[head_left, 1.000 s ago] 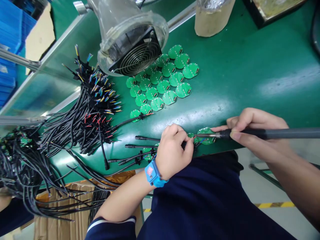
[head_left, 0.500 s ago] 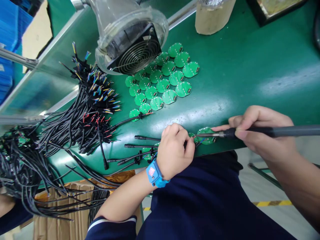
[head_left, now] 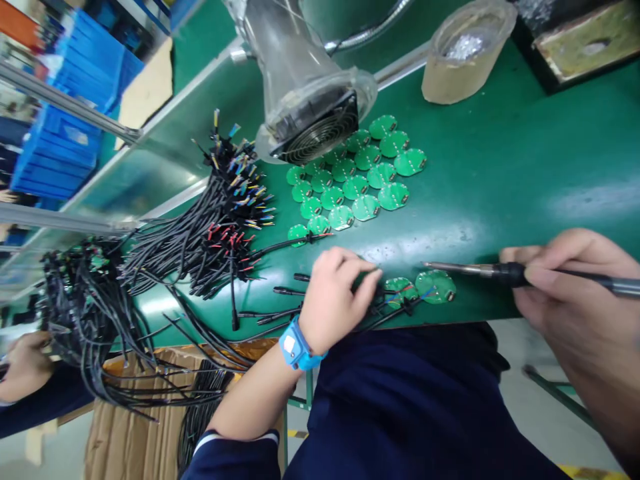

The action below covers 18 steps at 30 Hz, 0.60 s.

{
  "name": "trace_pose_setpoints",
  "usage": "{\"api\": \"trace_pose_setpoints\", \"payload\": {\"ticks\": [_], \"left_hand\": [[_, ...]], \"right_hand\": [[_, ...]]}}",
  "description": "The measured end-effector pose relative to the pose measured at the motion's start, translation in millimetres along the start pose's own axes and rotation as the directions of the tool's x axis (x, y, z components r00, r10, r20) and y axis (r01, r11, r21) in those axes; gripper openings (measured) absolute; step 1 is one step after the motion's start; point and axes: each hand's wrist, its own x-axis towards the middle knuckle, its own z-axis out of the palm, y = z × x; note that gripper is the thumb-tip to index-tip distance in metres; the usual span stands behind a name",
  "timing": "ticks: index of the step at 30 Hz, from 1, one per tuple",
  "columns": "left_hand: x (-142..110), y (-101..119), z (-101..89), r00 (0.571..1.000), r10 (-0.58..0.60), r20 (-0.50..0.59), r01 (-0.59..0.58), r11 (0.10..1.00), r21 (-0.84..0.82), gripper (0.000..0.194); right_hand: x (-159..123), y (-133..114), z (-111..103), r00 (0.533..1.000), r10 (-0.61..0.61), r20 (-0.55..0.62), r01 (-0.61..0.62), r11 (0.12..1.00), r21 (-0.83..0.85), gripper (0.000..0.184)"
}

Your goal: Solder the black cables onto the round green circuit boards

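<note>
Head view: right hand [head_left: 575, 283] grasps iron [head_left: 480, 269], tip clear of wires [head_left: 406, 288], just beside two boards [head_left: 441, 283] near edge of bench [head_left: 500, 207]; left hand [head_left: 337, 293] curled by cables [head_left: 395, 312], gripping or not, cannot tell. Step: likely soldering, between joints; next touch would call for boards held steady

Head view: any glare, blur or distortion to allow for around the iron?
Head view: pale glare streaks the green tabletop, right side; head view: the right hand looks slightly smeared, though the tip of the soldering iron shows; head view: the blue crate is soft, and the tan tub looks stretched, perhaps lens distortion.
</note>
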Motion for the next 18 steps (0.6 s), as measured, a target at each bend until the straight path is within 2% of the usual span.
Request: {"api": "trace_pose_setpoints", "payload": {"ticks": [2,4,7,9,12,15,18], "left_hand": [[5,-24,-8.2,0.987,-0.033,-0.156,0.058,0.986,0.156,0.016],[12,-49,-12.8,0.972,-0.038,-0.231,0.107,0.950,0.293,0.017],[21,-76,-15.1,0.977,0.000,-0.212,0.078,0.930,0.358,0.011],[25,-80,-16.3,0.982,0.046,-0.185,0.020,0.940,0.340,0.010],[23,-61,-16.9,0.971,0.118,-0.207,-0.065,0.968,0.244,0.008],[17,-20,-7.9,0.966,0.141,-0.218,-0.124,0.988,0.089,0.006],[13,21,13.2,0.988,0.138,-0.065,-0.145,0.982,-0.120,0.004]], "right_hand": [[-1,-3,1,0.995,0.024,-0.096,-0.028,0.998,-0.048,0.016],[-1,-5,1,0.986,0.037,-0.160,-0.048,0.997,-0.066,0.018],[1,-4,-3,0.978,0.012,-0.209,-0.027,0.997,-0.070,0.022],[2,-4,-8,0.972,-0.015,-0.233,-0.009,0.995,-0.099,0.022],[3,-6,-20,0.968,-0.107,-0.227,0.076,0.987,-0.139,0.019],[2,-7,-32,0.982,-0.162,-0.100,0.152,0.983,-0.102,0.014],[0,-5,-42,0.991,-0.107,0.086,0.110,0.993,-0.031,0.011]]}}
